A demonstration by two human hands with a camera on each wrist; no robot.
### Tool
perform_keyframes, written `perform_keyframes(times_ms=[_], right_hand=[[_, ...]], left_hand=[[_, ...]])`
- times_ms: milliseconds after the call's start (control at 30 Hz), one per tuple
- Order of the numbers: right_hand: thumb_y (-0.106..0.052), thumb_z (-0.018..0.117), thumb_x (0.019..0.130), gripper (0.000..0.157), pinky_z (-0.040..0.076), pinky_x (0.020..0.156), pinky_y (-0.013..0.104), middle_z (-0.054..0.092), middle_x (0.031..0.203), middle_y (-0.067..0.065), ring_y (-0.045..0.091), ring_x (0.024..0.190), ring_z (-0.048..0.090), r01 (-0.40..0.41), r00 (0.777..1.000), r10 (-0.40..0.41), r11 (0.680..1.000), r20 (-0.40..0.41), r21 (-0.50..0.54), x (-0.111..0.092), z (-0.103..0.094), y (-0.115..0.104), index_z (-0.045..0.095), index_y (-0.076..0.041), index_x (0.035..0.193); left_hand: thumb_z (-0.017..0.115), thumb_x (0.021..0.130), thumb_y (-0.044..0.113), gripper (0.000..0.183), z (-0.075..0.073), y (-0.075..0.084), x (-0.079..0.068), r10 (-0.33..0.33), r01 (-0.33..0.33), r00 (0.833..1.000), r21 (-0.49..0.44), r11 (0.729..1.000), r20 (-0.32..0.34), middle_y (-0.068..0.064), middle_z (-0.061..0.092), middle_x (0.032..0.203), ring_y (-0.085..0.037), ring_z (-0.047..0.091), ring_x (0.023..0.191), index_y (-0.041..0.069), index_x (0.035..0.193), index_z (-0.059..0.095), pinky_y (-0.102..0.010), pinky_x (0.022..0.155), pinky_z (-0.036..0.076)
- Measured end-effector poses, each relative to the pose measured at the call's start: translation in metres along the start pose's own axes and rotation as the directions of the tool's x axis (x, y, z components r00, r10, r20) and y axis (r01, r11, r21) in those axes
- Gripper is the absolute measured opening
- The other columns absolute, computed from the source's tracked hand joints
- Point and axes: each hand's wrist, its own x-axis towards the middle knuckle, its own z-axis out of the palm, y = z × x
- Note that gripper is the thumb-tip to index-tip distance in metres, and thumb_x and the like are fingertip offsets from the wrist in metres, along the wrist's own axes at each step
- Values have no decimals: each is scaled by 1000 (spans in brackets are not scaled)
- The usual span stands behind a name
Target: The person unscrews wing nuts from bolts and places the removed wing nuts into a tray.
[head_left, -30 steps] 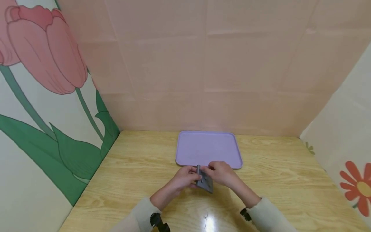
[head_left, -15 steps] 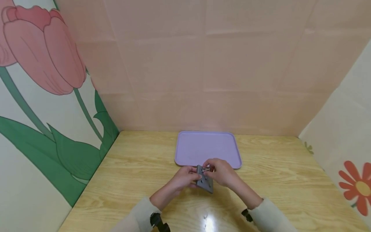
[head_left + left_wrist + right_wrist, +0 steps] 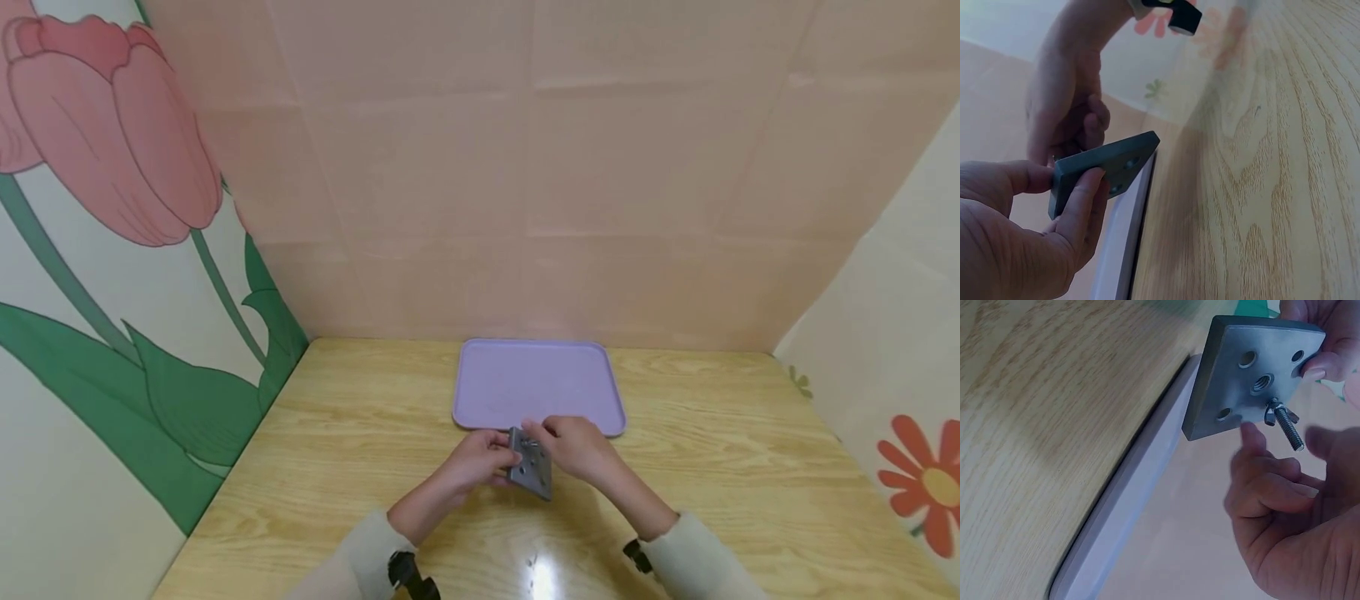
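Observation:
My left hand (image 3: 474, 460) pinches a square grey metal plate (image 3: 531, 475) by its left edge, holding it tilted above the table. In the right wrist view the plate has several round holes, a threaded one at its middle. A bolt (image 3: 1290, 430) sticks out from a corner hole, with a wing nut (image 3: 1270, 415) on it close to the plate's face. My right hand (image 3: 1285, 519) is beside the bolt, thumb and index finger parted on either side of the wing nut, other fingers curled. In the left wrist view the plate's back faces me, and the bolt is hidden.
A purple tray (image 3: 536, 383) lies on the wooden table (image 3: 360, 417), just beyond my hands at the back edge. A pinkish sheet (image 3: 525, 167) hangs behind the table. Flower-printed panels stand at the left and right sides.
My right hand covered the plate's upper part, then lifted with fingers pinched at the bolt; now it is lower again, fingers parted from the wing nut. The left hand and plate stay put.

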Motion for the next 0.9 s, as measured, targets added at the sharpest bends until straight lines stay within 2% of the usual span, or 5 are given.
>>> perform_keyframes(times_ms=[133, 367, 567, 700, 900], right_hand=[[-49, 52, 103, 48, 38, 53, 30, 56, 65, 0, 17, 60, 50, -56, 996, 58, 998, 64, -24, -1, 0, -1, 67, -12, 76], [-46, 59, 100, 39, 37, 53, 28, 55, 66, -3, 14, 60, 48, -15, 997, 16, 1000, 71, -14, -1, 0, -2, 66, -14, 78], [-35, 72, 94, 18, 43, 60, 29, 60, 77, -6, 12, 70, 52, 133, 991, -133, 991, 28, -1, 3, 0, 2, 72, -16, 94], [-27, 77, 89, 14, 44, 62, 28, 59, 81, -4, 14, 74, 54, 240, 970, -241, 970, -33, -27, 3, 3, 7, 71, -16, 96], [-21, 80, 87, 14, 47, 67, 27, 58, 87, -4, 17, 80, 59, 347, 930, -352, 936, -108, -67, 2, 7, 11, 72, -19, 98]], left_hand=[[66, 92, 5, 24, 0, 0, -1, 3, -3, 1000, -1, 1000, 2, -13, 73, 101, -23, 72, 91, -8, 111, 62, -36, 73, 62], [66, 91, 5, 23, -1, -1, -2, 9, -9, 1000, -10, 1000, -2, -12, 72, 98, -22, 71, 89, -8, 110, 62, -38, 73, 62], [66, 88, 3, 24, -2, -3, 0, 25, -26, 999, -31, 999, -24, -13, 73, 98, -22, 70, 89, -9, 108, 62, -37, 71, 62], [66, 87, 3, 24, -2, -4, 0, 29, -30, 999, -34, 999, -24, -13, 73, 99, -22, 70, 89, -10, 107, 62, -35, 70, 62], [66, 89, 4, 23, -4, -4, 1, 30, -31, 999, -22, 999, -25, -13, 72, 100, -22, 70, 89, -10, 107, 62, -35, 71, 62]])
